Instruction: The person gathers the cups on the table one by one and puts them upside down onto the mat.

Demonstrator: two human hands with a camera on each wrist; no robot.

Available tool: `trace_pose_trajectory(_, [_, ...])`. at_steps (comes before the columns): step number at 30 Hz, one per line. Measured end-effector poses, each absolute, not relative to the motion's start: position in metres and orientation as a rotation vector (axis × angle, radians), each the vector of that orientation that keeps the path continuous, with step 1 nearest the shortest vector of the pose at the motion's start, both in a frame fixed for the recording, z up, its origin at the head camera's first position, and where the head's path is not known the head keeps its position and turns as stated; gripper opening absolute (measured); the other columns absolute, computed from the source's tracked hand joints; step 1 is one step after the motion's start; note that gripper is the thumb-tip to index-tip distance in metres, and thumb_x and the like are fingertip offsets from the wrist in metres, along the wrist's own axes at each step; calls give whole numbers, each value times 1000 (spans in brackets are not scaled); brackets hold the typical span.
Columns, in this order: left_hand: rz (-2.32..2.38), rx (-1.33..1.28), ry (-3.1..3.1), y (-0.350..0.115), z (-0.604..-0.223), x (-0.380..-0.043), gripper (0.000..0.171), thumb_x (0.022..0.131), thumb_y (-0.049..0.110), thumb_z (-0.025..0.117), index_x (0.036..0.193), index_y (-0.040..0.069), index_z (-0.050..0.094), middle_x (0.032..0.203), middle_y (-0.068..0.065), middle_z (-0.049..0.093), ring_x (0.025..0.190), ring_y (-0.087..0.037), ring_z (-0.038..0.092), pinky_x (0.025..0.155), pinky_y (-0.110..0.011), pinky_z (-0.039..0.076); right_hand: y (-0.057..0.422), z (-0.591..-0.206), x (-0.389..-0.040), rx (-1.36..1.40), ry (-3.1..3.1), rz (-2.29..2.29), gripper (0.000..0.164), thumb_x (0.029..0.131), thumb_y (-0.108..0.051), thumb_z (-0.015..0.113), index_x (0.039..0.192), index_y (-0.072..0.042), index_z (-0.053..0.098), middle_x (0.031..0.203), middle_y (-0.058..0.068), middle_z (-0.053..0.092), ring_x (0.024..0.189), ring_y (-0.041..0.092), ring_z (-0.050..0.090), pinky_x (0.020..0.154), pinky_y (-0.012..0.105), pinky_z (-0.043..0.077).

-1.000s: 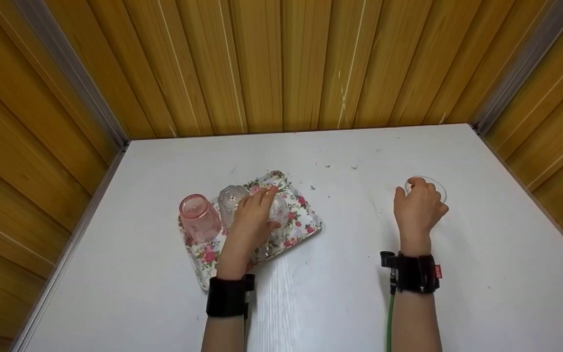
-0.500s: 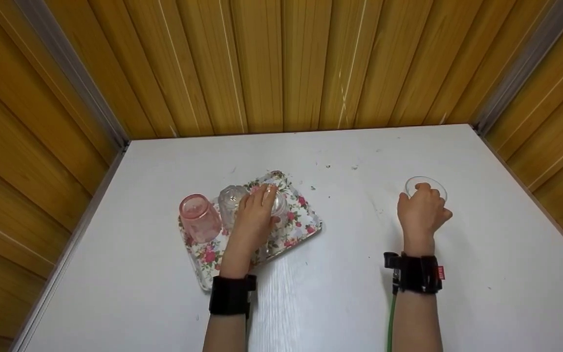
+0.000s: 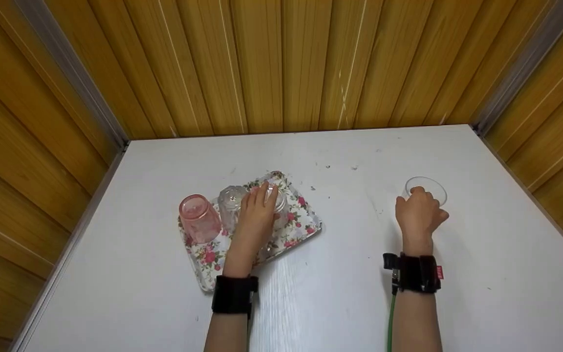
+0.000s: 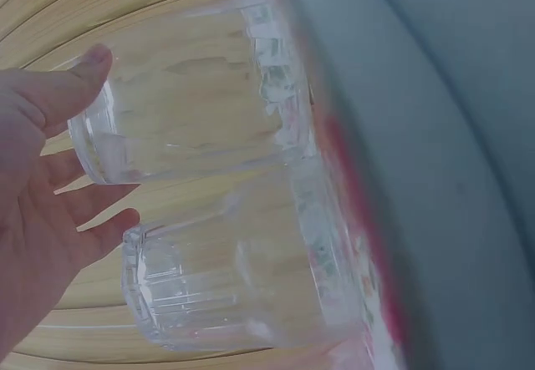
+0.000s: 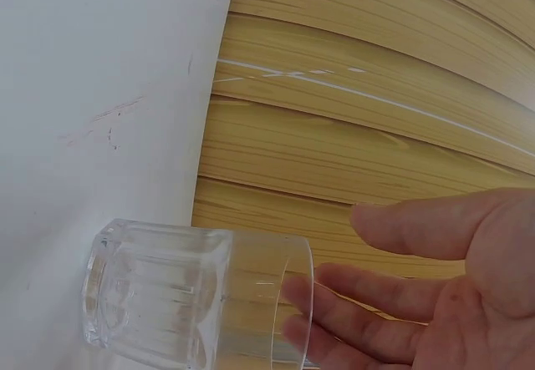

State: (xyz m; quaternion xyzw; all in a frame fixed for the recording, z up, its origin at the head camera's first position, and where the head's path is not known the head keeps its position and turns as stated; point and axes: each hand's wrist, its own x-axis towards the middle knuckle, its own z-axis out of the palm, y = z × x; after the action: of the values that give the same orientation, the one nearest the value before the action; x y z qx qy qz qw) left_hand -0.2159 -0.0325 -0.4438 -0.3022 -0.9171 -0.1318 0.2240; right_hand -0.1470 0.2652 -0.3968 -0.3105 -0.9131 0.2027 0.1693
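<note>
On a floral tray [image 3: 295, 240], several glasses stand upside down: a pink one [image 3: 199, 224], a faceted clear one [image 3: 230, 201] and a smooth clear glass [image 3: 281, 209]. My left hand [image 3: 254, 222] is at the raised base of the smooth glass [image 4: 192, 94]. In the left wrist view its thumb lies along the base edge, and the other fingers extend loosely behind, with a fingertip close to the faceted glass [image 4: 226, 278]. To the right, an upright clear glass [image 5: 167, 295] stands on the table; my right hand [image 5: 426, 303] has loose fingers at its rim, thumb apart from it.
A white table [image 3: 345, 283] carries everything. Wood-patterned panels [image 3: 301, 68] close it in at the back and both sides. Each wrist wears a black strap, and a green cable [image 3: 390, 318] runs along the right forearm.
My left hand's fingers have straightened and shifted slightly, uncovering more of the smooth glass. My right hand has drawn back a little from over the upright glass. The glasses and tray have stayed put.
</note>
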Motion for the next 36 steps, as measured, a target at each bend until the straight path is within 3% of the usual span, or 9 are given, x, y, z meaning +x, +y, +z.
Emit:
trace_pose_trajectory(18, [-336, -784, -2545, -27, -452, -218, 53, 84, 15, 60, 132, 4, 41, 136, -18, 40, 126, -38, 36, 107, -48, 27, 265, -398, -149, -901, -2639, 605, 38, 87, -14, 51, 116, 10, 53, 111, 32, 55, 99, 49, 50, 83, 58, 33])
trace_pose_trajectory(36, [-306, -753, -2483, -26, -450, -220, 42, 79, 9, 65, 118, 10, 52, 124, -12, 54, 118, -28, 47, 104, -49, 29, 268, -400, -150, -912, -2660, 630, 39, 86, -11, 50, 118, 10, 51, 113, 30, 55, 102, 46, 49, 85, 57, 30])
